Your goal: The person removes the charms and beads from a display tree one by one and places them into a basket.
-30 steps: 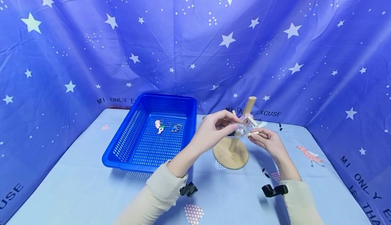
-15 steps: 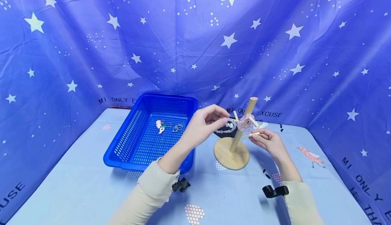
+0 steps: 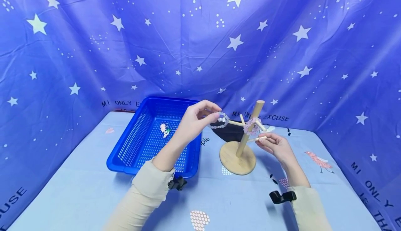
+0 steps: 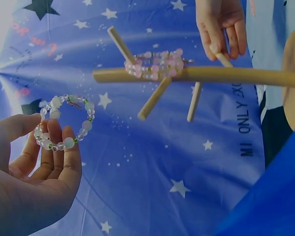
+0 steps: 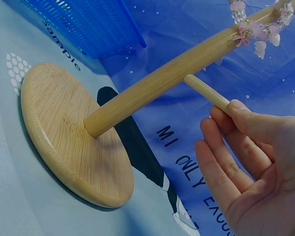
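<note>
A wooden stand (image 3: 243,142) with a round base, an upright post and short side pegs stands on the table. My left hand (image 3: 195,122) pinches a beaded bracelet (image 4: 69,142) of clear and pale beads with small green ones, held in the air left of the post, by the tip of a side peg. A pink beaded bracelet (image 4: 155,69) hangs around the post and pegs. With thumb and fingers, my right hand (image 5: 258,152) grips the end of a lower peg (image 5: 206,92) on the right side.
On the left sits a blue plastic basket (image 3: 122,163) with perforated sides. Several small charms (image 3: 164,130) lie inside it. A blue star-patterned cloth (image 3: 188,32) hangs behind and beside the table (image 3: 235,203).
My left hand has drawn the clear beaded bracelet leftward, away from the post toward the basket. The right hand keeps its grip on the peg, and the pink bracelet stays on the stand.
</note>
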Available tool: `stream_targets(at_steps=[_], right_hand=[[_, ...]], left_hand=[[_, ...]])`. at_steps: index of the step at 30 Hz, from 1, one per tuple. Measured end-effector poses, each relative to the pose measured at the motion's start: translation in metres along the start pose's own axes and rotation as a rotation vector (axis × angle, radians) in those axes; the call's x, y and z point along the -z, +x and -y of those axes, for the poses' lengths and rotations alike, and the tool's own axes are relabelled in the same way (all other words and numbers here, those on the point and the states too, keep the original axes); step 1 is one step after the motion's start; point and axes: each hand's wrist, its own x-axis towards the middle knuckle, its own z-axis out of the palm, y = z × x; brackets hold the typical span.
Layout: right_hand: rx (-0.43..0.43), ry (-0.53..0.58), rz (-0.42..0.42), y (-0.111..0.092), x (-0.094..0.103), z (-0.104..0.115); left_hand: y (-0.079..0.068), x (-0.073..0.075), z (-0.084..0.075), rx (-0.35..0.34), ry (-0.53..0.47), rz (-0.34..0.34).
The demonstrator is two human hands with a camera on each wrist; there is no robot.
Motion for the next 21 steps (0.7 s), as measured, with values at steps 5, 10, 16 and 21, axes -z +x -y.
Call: stream_targets(at_steps=[5, 10, 16, 21], right_hand=[[0.010, 0.004, -0.001, 0.000, 0.001, -0.001], [0.014, 0.010, 0.004, 0.000, 0.001, 0.000], [0.010, 0.011, 0.006, 0.000, 0.000, 0.000], [0.007, 0.009, 0.002, -0.001, 0.000, 0.000]], left_hand=[[0.003, 0.010, 0.003, 0.007, 0.012, -0.029], [0.005, 0.022, 0.008, 0.017, 0.021, -0.054], [0.007, 0.035, 0.015, 0.033, 0.031, -0.079], [0.010, 0.045, 0.021, 0.052, 0.037, -0.103]])
